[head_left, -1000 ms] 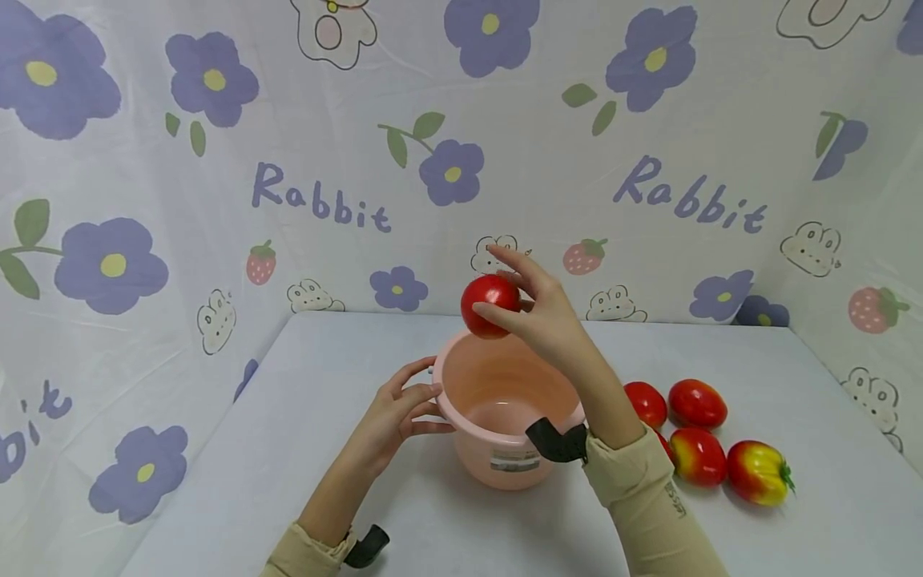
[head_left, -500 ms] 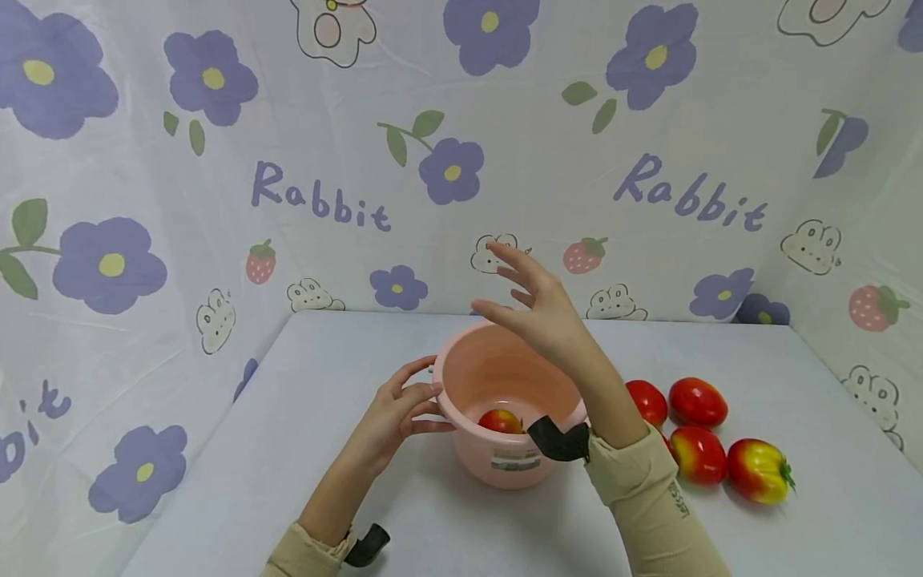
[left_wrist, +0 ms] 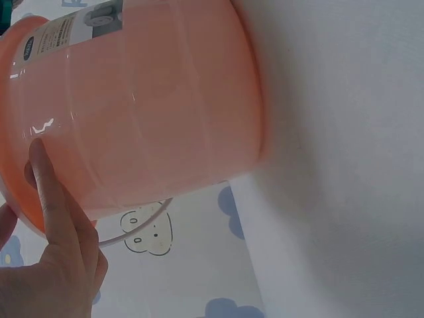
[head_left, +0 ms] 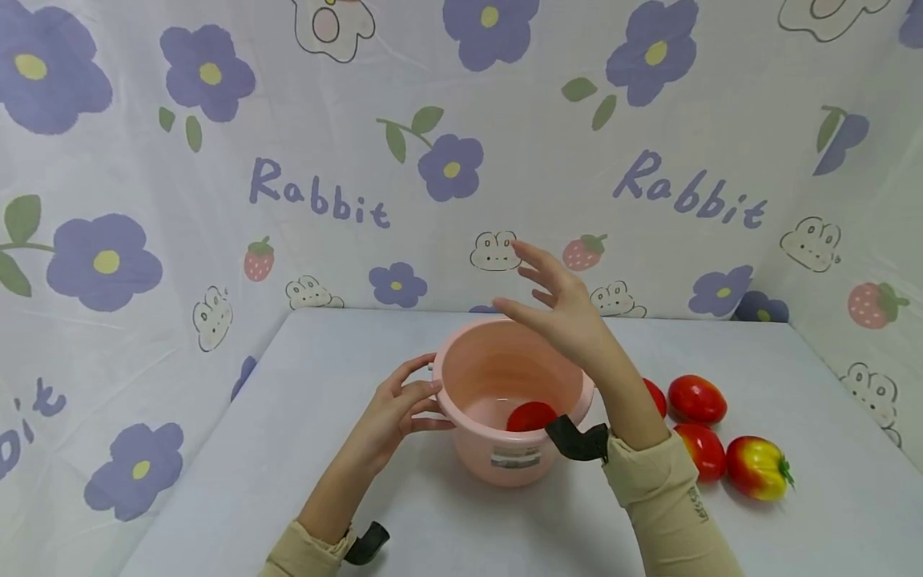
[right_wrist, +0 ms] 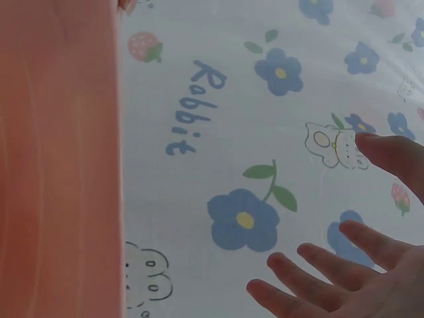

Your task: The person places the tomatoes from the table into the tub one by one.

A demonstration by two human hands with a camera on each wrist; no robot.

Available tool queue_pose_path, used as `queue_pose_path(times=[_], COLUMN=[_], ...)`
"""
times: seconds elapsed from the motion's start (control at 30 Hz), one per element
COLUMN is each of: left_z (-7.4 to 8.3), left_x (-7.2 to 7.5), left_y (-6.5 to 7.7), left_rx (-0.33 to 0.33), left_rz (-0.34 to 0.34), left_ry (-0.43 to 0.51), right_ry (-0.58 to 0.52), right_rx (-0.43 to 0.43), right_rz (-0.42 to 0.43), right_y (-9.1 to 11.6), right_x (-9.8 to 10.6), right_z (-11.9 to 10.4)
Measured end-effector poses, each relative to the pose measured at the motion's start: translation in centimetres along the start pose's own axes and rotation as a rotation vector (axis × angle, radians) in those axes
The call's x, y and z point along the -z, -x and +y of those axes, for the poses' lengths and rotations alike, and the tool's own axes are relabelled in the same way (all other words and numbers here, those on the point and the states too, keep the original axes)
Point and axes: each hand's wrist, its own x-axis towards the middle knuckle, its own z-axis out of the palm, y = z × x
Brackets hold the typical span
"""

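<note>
Bucket [head_left: 472,458]: upright on the desk [head_left: 339,344], centre of the frame, one red fruit [head_left: 531,417] inside.
Left hand [head_left: 395,411]: fingers pinching the bucket's rim, left of centre; a firm hold there should steady it.
Right hand [head_left: 566,311]: fingers spread, holding nothing, above the bucket.
Other fruit [head_left: 698,399]: lower right; likely to roll, so best released low inside the rim.

A pale table [head_left: 447,521] beneath a pink bucket [head_left: 473,455] and several reddish fruits [head_left: 697,400].
</note>
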Motion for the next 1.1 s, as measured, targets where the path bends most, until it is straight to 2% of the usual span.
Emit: queue_pose_path(times=[0.6, 1.1], left_z=[-0.1, 0.0], left_x=[-0.1, -0.1], left_y=[-0.1, 0.1], left_rx=[-0.002, -0.002], left_rz=[0.012, 0.012], left_ry=[0.004, 0.004], right_ry=[0.032, 0.081], right_rx=[-0.085, -0.181], right_rz=[0.098, 0.135], right_y=[1.5, 3.4], right_x=[3.8, 6.7], right_z=[2.5, 5.3])
